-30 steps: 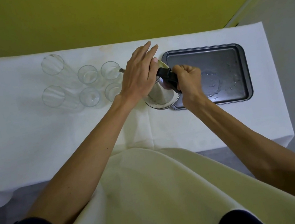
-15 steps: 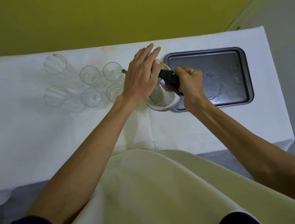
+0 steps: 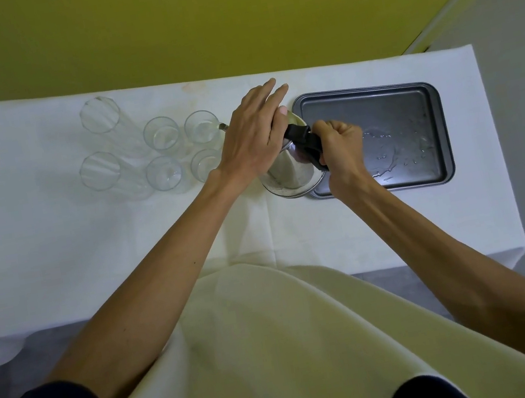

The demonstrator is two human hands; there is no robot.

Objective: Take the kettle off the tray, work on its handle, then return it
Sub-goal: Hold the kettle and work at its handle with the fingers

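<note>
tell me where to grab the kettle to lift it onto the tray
By its black handle, coming from the tray side: it juts out that way, and the right hand wraps it there. The kettle body is smooth sloping metal, and the left hand covers its top.

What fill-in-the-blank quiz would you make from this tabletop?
The right hand grips the black ____.
The left hand lies flat on top of the steel ____.
Right of both hands lies a dark, wet ____.
____ clear glasses stand left of the hands.
Missing: handle, kettle, tray, six.
</note>
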